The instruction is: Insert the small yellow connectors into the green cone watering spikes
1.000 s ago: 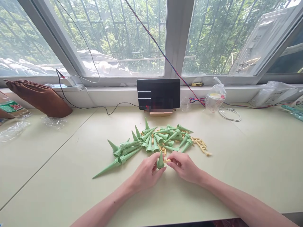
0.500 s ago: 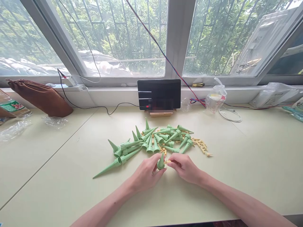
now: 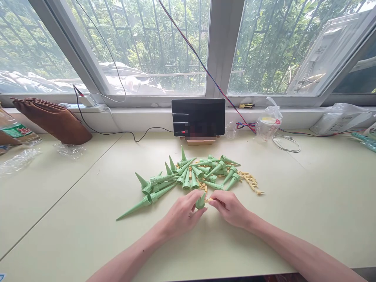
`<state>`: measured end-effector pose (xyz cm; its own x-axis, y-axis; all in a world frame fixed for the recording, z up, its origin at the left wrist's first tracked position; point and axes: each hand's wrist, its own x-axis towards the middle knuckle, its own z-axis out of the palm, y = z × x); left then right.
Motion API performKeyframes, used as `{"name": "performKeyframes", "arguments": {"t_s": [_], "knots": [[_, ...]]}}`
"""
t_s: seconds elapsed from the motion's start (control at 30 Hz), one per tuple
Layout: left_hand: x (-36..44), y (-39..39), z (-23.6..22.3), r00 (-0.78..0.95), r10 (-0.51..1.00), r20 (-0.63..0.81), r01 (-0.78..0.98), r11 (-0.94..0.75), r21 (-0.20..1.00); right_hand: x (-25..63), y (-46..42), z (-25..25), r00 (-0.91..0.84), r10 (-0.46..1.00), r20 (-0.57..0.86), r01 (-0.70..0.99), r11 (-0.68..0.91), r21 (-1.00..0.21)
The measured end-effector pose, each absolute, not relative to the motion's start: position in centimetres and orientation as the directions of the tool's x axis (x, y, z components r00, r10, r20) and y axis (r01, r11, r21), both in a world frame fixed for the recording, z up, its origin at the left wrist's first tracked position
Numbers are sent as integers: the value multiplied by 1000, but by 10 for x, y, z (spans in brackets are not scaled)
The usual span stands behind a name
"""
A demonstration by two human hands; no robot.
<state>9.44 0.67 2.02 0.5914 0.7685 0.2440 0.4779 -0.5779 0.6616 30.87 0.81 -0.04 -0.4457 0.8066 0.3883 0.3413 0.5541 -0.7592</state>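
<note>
Between the thumb and fingers of my left hand (image 3: 186,210) is a green plastic watering spike (image 3: 200,201), its pointed end tilted up and away. My right hand (image 3: 230,207) pinches a small yellow valve piece (image 3: 208,200) against the side of the spike; fingertips hide most of it, so I cannot tell how deep it sits. Just beyond both hands lies a heap of green spikes (image 3: 187,182), some upright and some on their sides. Loose yellow valve pieces (image 3: 249,181) are scattered among them and at the heap's right end.
A black tablet (image 3: 199,117) leans on a stand behind the heap, with a black cable (image 3: 123,133) running left. A bagged cup (image 3: 267,123) and a coiled white cable (image 3: 286,143) sit at the back right. A brown pouch (image 3: 55,121) lies at the back left.
The spike in my left hand has tilted slightly, and the yellow piece is a little closer to it. Both grips stay the same.
</note>
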Motion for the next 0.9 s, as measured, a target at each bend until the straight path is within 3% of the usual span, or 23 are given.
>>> {"name": "performKeyframes", "arguments": {"t_s": [0.27, 0.9], "knots": [[93, 9, 17, 604, 746, 280, 460, -614, 642, 309, 9, 1, -470, 825, 315, 338, 497, -799], [94, 5, 14, 544, 818, 184, 510, -497, 702, 308, 6, -1, -424, 801, 422, 344, 574, -743]]}}
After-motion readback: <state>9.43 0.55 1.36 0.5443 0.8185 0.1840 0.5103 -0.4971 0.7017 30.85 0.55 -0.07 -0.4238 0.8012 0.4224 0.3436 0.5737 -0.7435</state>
